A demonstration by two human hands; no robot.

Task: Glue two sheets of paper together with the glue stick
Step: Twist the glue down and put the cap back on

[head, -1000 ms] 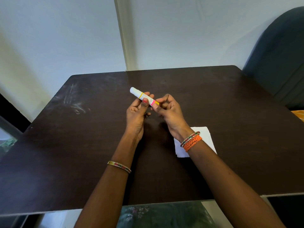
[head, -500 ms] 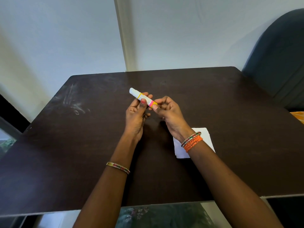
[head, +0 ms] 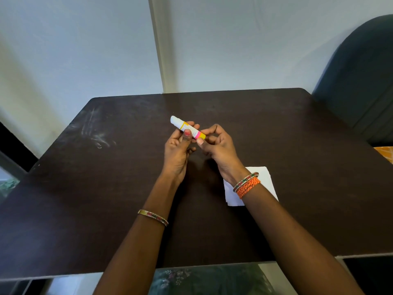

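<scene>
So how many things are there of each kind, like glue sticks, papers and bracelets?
Glue stick: 1, held above the table by the left hand, with the right hand at its yellow end.
Paper pile: 1, on the table under the right wrist. Its sheets cannot be counted.
Bracelets: 3, one on the left wrist, two on the right.
Total: 5

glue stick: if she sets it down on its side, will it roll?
Probably: the glue stick is a smooth round tube, and the table looks flat and hard. It also seems light; the left hand holds it with just its fingertips.
</scene>
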